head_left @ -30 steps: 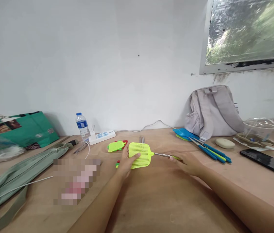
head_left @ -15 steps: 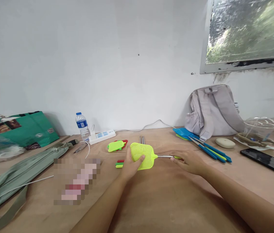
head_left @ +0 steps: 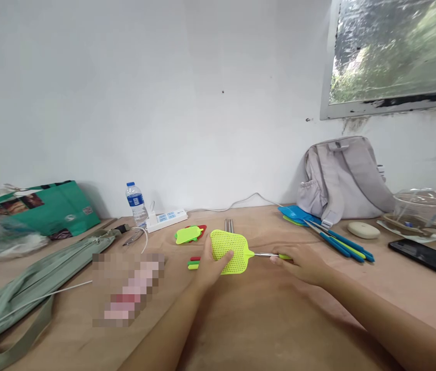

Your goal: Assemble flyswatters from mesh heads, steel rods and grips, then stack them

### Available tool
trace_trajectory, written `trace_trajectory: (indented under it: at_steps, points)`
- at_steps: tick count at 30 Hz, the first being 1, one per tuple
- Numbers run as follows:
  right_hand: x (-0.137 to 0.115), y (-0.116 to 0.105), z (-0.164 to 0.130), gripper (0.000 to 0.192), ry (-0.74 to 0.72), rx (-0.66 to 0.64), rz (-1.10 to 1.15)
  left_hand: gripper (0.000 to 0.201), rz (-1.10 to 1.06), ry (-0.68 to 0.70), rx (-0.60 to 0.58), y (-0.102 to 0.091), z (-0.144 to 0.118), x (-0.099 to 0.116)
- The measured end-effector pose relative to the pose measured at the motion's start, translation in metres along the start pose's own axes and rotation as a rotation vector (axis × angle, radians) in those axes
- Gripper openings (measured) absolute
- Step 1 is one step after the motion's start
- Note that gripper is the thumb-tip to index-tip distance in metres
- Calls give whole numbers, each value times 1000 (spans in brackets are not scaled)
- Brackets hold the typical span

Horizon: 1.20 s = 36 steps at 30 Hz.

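Note:
A yellow-green fly swatter (head_left: 230,251) with a perforated head and a thin metal shaft lies crosswise between my hands. My left hand (head_left: 211,268) is closed on the left side of its head, thumb on the front face. At the other end, my right hand (head_left: 299,264) grips the yellow-green handle, most of which is hidden in the fingers. Behind and left of my left hand lie green and red swatter heads (head_left: 188,235). Red and green handle ends (head_left: 194,263) show beside that hand, and metal rods (head_left: 229,225) lie behind the held swatter.
To the right, blue-handled swatters (head_left: 332,242) lie before a grey backpack (head_left: 341,178). Farther right are a white oval case (head_left: 363,230), a phone (head_left: 430,260) and a plastic cup (head_left: 421,206). A power strip (head_left: 167,220), water bottle (head_left: 136,203) and green bag (head_left: 48,208) stand left.
The view has shifted slightly, so everything sits a little farther right and lower. The fly swatter stays in both hands; a bit less of its metal shaft shows before my right hand.

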State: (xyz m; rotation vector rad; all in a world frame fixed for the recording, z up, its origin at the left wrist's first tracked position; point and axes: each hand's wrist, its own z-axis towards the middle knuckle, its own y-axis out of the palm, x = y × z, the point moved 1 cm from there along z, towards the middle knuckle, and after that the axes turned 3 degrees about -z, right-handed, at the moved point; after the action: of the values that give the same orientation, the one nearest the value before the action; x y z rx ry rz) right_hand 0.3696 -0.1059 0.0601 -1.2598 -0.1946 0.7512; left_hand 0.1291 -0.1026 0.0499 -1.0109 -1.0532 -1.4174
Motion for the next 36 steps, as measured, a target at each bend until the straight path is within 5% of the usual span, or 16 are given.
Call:
trace_trajectory:
  at_steps: [4,12,20,28,36]
  points:
    - [-6,-4,0,34,33,49,-72,60,109,59,69,-6,3,-2]
    - [4,1,3,30,38,117,-200,57,822,746,415,-9,4,5]
    - [-5,14,5,34,-27,85,-181,19,1355,990,4,17,-6,-3]
    - [-14,14,4,36,-43,80,-232,13,1438,1086,-183,11,1,-1]
    - [-14,20,8,39,-52,22,-253,13,1530,1167,-219,-1,3,12]
